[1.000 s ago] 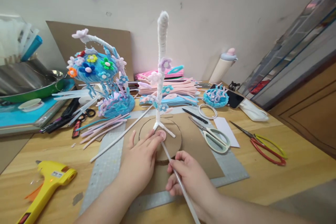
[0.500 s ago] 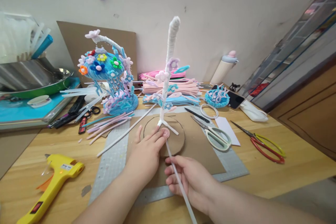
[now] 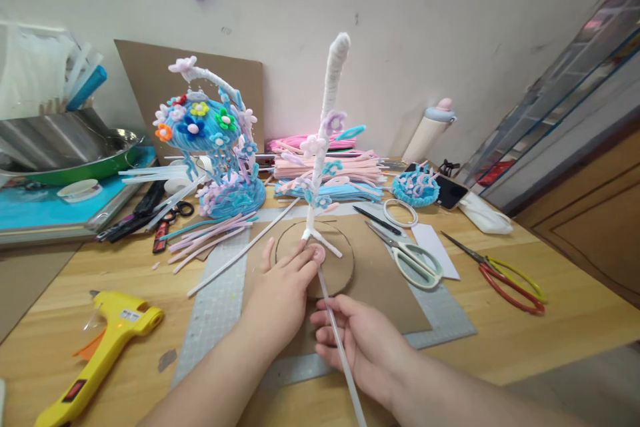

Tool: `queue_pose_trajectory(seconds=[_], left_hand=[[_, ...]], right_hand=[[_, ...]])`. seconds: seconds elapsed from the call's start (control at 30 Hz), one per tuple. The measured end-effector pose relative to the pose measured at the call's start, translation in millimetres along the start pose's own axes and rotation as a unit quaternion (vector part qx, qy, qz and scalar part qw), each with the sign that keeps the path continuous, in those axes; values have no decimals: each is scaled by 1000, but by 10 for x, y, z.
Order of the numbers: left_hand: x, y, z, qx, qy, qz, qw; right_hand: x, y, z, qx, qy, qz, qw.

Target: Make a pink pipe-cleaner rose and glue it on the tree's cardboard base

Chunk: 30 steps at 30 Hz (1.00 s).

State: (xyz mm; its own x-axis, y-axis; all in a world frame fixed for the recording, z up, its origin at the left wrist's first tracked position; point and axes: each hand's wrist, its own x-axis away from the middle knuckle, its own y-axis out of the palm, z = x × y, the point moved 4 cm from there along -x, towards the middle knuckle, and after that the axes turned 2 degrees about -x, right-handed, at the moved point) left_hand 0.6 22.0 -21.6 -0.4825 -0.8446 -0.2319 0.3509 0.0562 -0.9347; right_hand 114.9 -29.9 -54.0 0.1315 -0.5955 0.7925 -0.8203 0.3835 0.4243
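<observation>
A white wrapped stem [image 3: 327, 100] with pastel flowers stands on a round cardboard disc [image 3: 343, 273]. At its foot lies a small pink coil [image 3: 317, 253], and a long pale strip [image 3: 340, 347] runs from it toward me. My left hand [image 3: 280, 287] lies over the disc, its fingertips pressing on the coil and the thumb side spread. Right of the strip, my right hand [image 3: 355, 340] is turned palm inward, fingers curled around the strip with thumb and forefinger near it.
A yellow glue gun [image 3: 113, 340] lies at left. Green-handled scissors [image 3: 417, 267] and red-yellow scissors [image 3: 510, 283] lie at right. Behind are a blue flowered jellyfish-like craft [image 3: 205, 127], pink stem bundles [image 3: 335, 170], a bottle [image 3: 430, 130] and a metal bowl [image 3: 55, 137].
The view has shifted slightly, so things sit a little further right. The fingers of my right hand have moved slightly along the strip; my left hand stays on the coil.
</observation>
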Motion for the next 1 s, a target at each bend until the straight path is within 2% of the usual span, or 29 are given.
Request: queue_pose_trajectory(seconds=[0.2,0.33,0.47,0.53,0.57,0.6,0.63,0.67,0.7,0.73,0.77,0.83,1.0], left_hand=[[5,-4,5,-4,1,1,1000],[7,-12,-9,-4,-2,5,1000],[3,-21,0,-7,-7,7,1000],[-4,-34,22,-7,-8,11,1000],[-9,-43,36,-5,-8,12,1000],[-14,-51,51,-4,-9,13,1000],[-20,-60,66,-1,-10,12,1000],[-26,-66,80,1,-12,11,1000],[-32,-71,91,2,-16,10,1000],[-36,-73,101,2,-20,9,1000],[-38,-74,109,-2,-23,10,1000],[-38,-72,120,-17,-28,16,999],[-26,-50,119,-87,3,33,996]], right_hand=[[-5,8,20,-8,-16,18,1000],[31,-85,-67,6,-30,13,999],[116,-275,-362,52,-67,-18,996],[139,-367,-602,121,-111,-52,985],[137,-398,-746,188,-150,-73,968],[125,-415,-896,283,-197,-97,934],[100,-426,-1055,394,-255,-100,877],[66,-424,-1216,510,-324,-88,792],[37,-400,-1377,614,-415,-60,669],[0,-352,-1494,700,-493,-46,516],[-83,-330,-1601,719,-512,-51,467],[-265,-263,-1777,738,-535,-70,405],[-548,21,-1934,753,-569,-175,279]])
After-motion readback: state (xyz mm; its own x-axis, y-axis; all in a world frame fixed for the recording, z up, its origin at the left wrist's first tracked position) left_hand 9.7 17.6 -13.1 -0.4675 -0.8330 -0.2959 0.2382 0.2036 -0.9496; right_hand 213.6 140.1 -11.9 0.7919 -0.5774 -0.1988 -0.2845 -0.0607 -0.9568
